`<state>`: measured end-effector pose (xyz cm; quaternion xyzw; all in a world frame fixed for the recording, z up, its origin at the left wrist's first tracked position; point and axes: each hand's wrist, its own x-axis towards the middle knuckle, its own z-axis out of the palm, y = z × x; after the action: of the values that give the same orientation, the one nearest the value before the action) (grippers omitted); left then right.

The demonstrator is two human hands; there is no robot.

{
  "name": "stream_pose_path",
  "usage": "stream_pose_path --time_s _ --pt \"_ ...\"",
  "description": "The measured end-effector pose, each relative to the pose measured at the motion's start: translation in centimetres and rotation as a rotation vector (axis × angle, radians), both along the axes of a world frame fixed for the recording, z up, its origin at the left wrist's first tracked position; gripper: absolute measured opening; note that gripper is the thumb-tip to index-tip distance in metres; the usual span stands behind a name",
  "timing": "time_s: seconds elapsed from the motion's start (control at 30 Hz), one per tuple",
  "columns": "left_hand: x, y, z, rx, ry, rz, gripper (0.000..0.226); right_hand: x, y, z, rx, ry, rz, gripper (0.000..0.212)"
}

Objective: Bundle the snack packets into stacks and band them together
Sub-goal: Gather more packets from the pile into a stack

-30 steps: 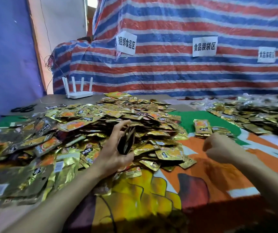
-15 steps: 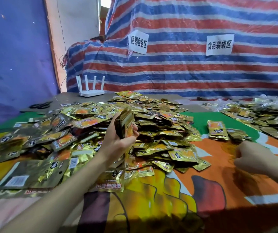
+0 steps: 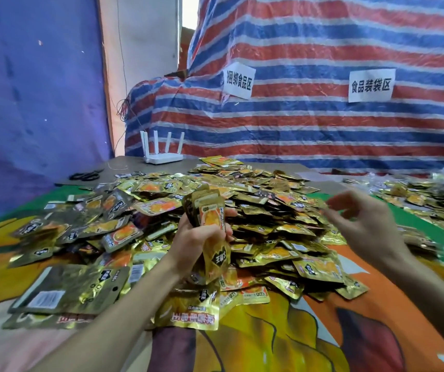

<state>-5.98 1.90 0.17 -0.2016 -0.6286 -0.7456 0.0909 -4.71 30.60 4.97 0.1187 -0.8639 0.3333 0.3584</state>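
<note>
Nearest me, beside the left forearm, larger gold pouches [image 3: 67, 288] are lying flat on the printed cloth [image 3: 323, 331]. Just beyond them the left hand [image 3: 196, 244] is gripping a stack of snack packets [image 3: 211, 221], fingers and thumb curling round its middle, and holding it over the near edge of the loose heap [image 3: 263, 210].

The stack is standing nearly upright, its long axis running from the palm up and slightly away from me, with its top edges fanning unevenly. The front packet is showing crinkled gold foil, an orange picture and a black label.

The right hand [image 3: 368, 226] is hovering to the right of the stack, well apart from it at about the same height, fingers loosely spread and pointing left towards it. I am seeing nothing in them, though blur could be hiding something as thin as a band.

I am judging the banding to be turning on that gap. The left hand is already on the stack, so the free right hand is the one having to cross leftward and circle the stack across its long axis.

Beyond the right hand a second pile [image 3: 430, 200] is lying. Far beyond the left hand, scissors [image 3: 85, 175] and a white router [image 3: 161, 155] are sitting before a striped tarp [image 3: 323, 130].
</note>
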Motion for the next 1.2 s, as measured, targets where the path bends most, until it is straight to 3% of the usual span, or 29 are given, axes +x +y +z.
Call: stream_pose_path --time_s 0.13,0.23,0.33,0.43,0.73,0.97,1.1,1.2 --pt "-0.4 -0.7 0.0 0.074 -0.157 -0.132 0.053 -2.0 -7.5 0.1 -0.334 -0.169 0.429 0.015" --pt "-0.5 -1.1 0.2 0.081 -0.243 -0.121 0.048 -3.6 -11.5 -0.5 -0.414 -0.193 0.559 0.017" --pt "-0.7 -1.4 0.4 0.079 -0.310 -0.094 0.039 -4.7 -12.8 -2.1 -0.415 -0.105 0.529 0.014" --pt "-1.1 -1.6 0.5 0.066 -0.356 -0.111 0.045 -5.1 -12.5 -3.5 -0.416 -0.063 0.473 0.014" --pt "-1.3 -1.4 0.0 -0.064 -0.381 -0.009 0.068 -4.4 -12.2 -3.6 -0.435 -0.197 0.673 0.012" --pt "-1.6 -1.4 0.0 -0.049 -0.366 -0.047 0.048 -4.5 -12.0 -4.0 -0.396 -0.083 0.480 0.010" --pt "-1.6 -1.4 -0.2 -0.044 -0.347 -0.051 0.049 -4.5 -11.9 -4.1 -0.401 -0.100 0.458 0.011" --pt "-1.7 -1.6 -0.1 0.001 -0.354 -0.128 0.037 -4.4 -11.8 -4.1 -0.394 -0.108 0.457 0.012"
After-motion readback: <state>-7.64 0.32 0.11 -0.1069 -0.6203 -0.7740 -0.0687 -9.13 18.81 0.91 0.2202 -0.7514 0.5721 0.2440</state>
